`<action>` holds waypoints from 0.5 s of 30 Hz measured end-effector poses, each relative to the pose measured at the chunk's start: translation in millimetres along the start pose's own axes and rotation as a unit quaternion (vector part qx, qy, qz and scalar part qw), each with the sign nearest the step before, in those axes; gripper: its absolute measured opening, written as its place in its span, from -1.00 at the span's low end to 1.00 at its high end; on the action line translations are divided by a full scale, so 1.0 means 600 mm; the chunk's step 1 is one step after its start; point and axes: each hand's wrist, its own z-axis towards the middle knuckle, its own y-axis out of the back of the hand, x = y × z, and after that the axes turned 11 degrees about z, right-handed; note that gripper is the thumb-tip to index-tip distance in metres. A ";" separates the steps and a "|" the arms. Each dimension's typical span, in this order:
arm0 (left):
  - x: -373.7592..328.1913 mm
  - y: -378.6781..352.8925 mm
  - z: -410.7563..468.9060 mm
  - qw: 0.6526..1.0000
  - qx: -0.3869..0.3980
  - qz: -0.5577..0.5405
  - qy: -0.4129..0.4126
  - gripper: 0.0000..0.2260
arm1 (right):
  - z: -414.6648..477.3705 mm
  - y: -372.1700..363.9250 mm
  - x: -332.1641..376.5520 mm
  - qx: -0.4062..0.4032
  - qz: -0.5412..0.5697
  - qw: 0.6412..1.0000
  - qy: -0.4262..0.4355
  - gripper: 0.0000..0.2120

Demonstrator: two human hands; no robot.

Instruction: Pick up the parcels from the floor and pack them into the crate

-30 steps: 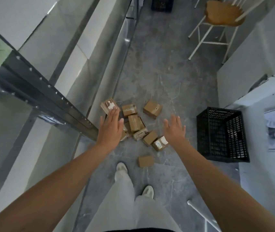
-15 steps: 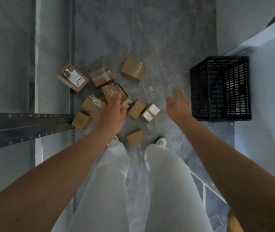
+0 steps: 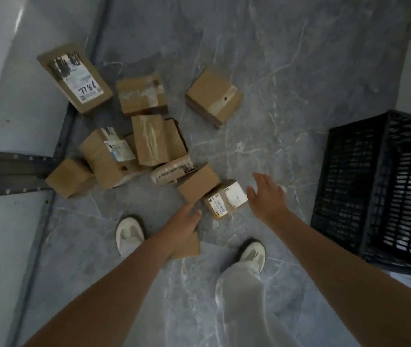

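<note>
Whereas half a second ago the left hand [image 3: 183, 222] hovered over the middle of the heap, it has now drawn back to the lower centre of the frame, fingers straight and loosely together, holding nothing, right above the small plain brown cardboard parcel [image 3: 190, 247] lying between the two white shoes [image 3: 130, 234]; whether it touches that box I cannot tell. The right hand [image 3: 266, 194] has come away from the crate's side to mid-frame, fingers spread and empty, just beside the right edge of the small white-labelled cardboard parcel [image 3: 225, 199]. I read this as the reach for the first two pickups, one per hand, with nothing gripped yet. Beyond them the remaining brown cardboard parcels [image 3: 149, 139] lie jumbled on the grey marbled floor [image 3: 274, 96] towards the upper left, a lone taped parcel [image 3: 213, 96] apart at upper centre. The black plastic lattice crate [image 3: 344, 186] stands at the right edge, near the right hand, no parcel visible inside
</note>
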 end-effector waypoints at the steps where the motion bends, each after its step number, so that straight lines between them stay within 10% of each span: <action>1: 0.008 -0.019 0.028 1.000 0.005 -0.016 0.009 -0.64 | 0.034 -0.023 -0.016 0.000 0.005 1.000 -0.005 -0.49; 8: 0.039 -0.140 0.215 0.978 0.036 -0.179 0.099 -0.92 | 0.192 -0.178 -0.105 0.055 0.137 0.986 -0.083 -0.48; 15: 0.009 -0.166 0.231 0.970 0.044 -0.217 0.098 -0.62 | 0.180 -0.167 -0.129 0.071 0.205 0.973 -0.074 -0.42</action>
